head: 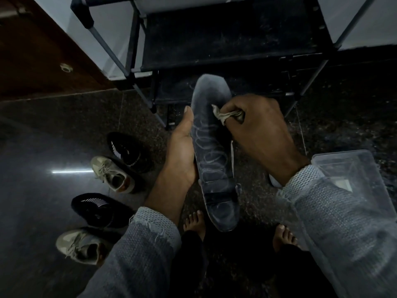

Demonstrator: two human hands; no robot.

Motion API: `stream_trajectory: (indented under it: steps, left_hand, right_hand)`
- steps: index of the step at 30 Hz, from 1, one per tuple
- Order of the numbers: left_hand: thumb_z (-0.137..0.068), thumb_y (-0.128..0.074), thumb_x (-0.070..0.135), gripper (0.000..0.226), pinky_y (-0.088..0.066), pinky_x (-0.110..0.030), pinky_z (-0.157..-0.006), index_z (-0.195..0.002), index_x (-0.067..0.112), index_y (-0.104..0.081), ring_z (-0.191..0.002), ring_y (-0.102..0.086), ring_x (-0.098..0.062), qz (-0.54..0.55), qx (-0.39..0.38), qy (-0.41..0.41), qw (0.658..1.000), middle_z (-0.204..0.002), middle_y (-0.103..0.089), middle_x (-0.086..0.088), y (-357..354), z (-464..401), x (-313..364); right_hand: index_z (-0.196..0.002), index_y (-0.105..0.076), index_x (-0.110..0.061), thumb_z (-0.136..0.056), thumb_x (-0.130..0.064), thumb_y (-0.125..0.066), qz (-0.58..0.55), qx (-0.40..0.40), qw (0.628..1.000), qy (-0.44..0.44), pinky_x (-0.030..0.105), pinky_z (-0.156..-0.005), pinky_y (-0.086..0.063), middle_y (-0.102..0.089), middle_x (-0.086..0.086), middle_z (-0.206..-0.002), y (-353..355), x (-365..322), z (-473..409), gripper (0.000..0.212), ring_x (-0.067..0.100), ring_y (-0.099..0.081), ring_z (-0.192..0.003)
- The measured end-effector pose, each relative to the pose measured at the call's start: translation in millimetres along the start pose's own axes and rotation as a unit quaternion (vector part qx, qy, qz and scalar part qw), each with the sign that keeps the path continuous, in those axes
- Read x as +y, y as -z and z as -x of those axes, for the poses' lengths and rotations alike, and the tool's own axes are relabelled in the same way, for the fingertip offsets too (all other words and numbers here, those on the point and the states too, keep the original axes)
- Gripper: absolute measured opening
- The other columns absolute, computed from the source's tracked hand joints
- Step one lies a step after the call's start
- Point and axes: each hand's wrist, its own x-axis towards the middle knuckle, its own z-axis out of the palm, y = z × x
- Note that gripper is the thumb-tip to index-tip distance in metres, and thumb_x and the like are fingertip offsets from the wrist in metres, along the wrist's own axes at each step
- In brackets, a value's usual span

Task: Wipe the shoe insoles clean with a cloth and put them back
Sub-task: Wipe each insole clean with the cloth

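A long dark grey insole (212,147) with pale squiggle marks is held upright in front of me, toe end away. My left hand (182,147) grips its left edge from below, thumb along the rim. My right hand (257,127) is closed on a small crumpled beige cloth (225,115) that presses on the insole's upper right part. On the floor at left lie two black shoes (129,151) (98,209) and two beige laced sneakers (111,175) (79,246).
A black metal-framed shoe rack (225,39) stands straight ahead. A clear plastic box (354,179) sits at right beside my sleeve. A brown wooden door (38,61) is at the upper left. My bare feet (194,222) rest on the dark speckled floor below.
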Motion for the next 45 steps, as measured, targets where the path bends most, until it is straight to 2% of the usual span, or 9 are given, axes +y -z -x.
stream_trajectory:
  steps: [6,10,14,18,21,29,32,41,45]
  left_hand:
    - [-0.105,-0.028,0.033,0.053,-0.057,-0.022,-0.070,-0.094,0.009,-0.074,-0.087,-0.070,-0.020,-0.078,0.041,-0.058,0.994,-0.093,-0.073,-0.010,3,-4,-5]
    - [-0.104,-0.019,0.004,0.041,-0.041,-0.002,-0.072,-0.137,-0.019,-0.028,-0.101,-0.058,-0.020,-0.193,0.087,-0.125,0.969,-0.112,-0.061,-0.034,1,-3,-5]
    - [-0.103,-0.026,0.047,0.057,-0.051,-0.038,-0.090,-0.125,0.003,-0.054,-0.093,-0.063,-0.023,-0.068,0.009,0.008,0.998,-0.099,-0.066,-0.011,1,-3,2]
    - [-0.106,-0.023,0.030,0.053,-0.049,-0.023,-0.089,-0.131,-0.011,-0.046,-0.090,-0.068,-0.004,-0.060,0.050,-0.062,0.995,-0.127,-0.056,-0.028,2,-6,-4]
    - [-0.100,-0.030,0.052,0.061,-0.053,-0.039,-0.094,-0.128,0.004,-0.056,-0.106,-0.066,-0.026,0.021,0.030,0.010,0.999,-0.126,-0.062,-0.019,5,-3,0]
    - [-0.103,-0.026,0.043,0.057,-0.054,-0.022,-0.059,-0.140,0.002,-0.043,-0.109,-0.053,-0.023,-0.085,0.043,0.002,0.995,-0.131,-0.056,-0.016,-4,6,3]
    - [-0.102,-0.026,0.048,0.056,-0.058,-0.027,-0.066,-0.115,0.004,-0.059,-0.085,-0.073,-0.021,-0.022,0.041,-0.002,0.999,-0.096,-0.074,-0.013,0,0,3]
    - [-0.100,-0.020,0.057,0.069,-0.033,-0.050,-0.113,-0.142,0.007,-0.043,-0.130,-0.048,-0.035,0.000,-0.004,-0.010,1.000,-0.139,-0.051,-0.020,-3,-7,-5]
    - [-0.098,-0.021,0.059,0.069,-0.050,-0.042,-0.095,-0.131,0.008,-0.054,-0.116,-0.060,-0.032,0.000,-0.003,0.006,1.000,-0.124,-0.063,-0.018,4,-10,-4]
  right_hand:
    - [-0.088,-0.076,-0.016,-0.082,-0.016,-0.070,-0.024,-0.067,0.997,0.015,0.032,-0.076,-0.055,-0.073,-0.005,-0.085,-3,-13,3,0.008,0.008,-0.066,-0.078]
    - [-0.088,-0.075,-0.017,-0.083,-0.016,-0.068,-0.020,-0.056,0.998,0.018,0.034,-0.076,-0.055,-0.073,-0.004,-0.087,-9,-15,6,0.009,0.010,-0.066,-0.079]
    - [-0.090,-0.074,-0.016,-0.083,-0.014,-0.067,0.001,0.000,1.000,-0.014,0.039,-0.078,-0.054,-0.072,-0.001,-0.091,-6,-6,3,0.010,0.014,-0.066,-0.083]
    - [-0.089,-0.075,-0.015,-0.083,-0.014,-0.067,-0.018,-0.030,0.999,0.010,0.034,-0.076,-0.055,-0.073,-0.002,-0.088,-9,-21,10,0.010,0.012,-0.066,-0.079]
    - [-0.089,-0.074,-0.015,-0.082,-0.010,-0.066,-0.028,-0.057,0.997,0.036,0.028,-0.075,-0.053,-0.073,-0.004,-0.087,-16,-30,14,0.012,0.010,-0.065,-0.078]
    - [-0.093,-0.075,-0.017,-0.084,-0.014,-0.066,-0.015,0.005,1.000,-0.018,0.033,-0.080,-0.054,-0.072,0.000,-0.094,-12,-16,7,0.013,0.013,-0.066,-0.084]
    - [-0.090,-0.075,-0.016,-0.084,-0.012,-0.067,-0.062,-0.036,0.997,0.007,0.012,-0.072,-0.051,-0.073,-0.005,-0.086,-16,-25,13,0.010,0.004,-0.064,-0.078]
    - [-0.092,-0.075,-0.015,-0.083,-0.009,-0.066,-0.060,0.028,0.998,-0.007,0.024,-0.077,-0.053,-0.071,-0.002,-0.090,-19,-21,9,0.014,0.008,-0.064,-0.081]
    - [-0.093,-0.076,-0.014,-0.083,-0.007,-0.067,-0.082,0.013,0.996,0.009,0.010,-0.076,-0.049,-0.071,-0.002,-0.091,-18,-23,10,0.015,0.005,-0.062,-0.082]
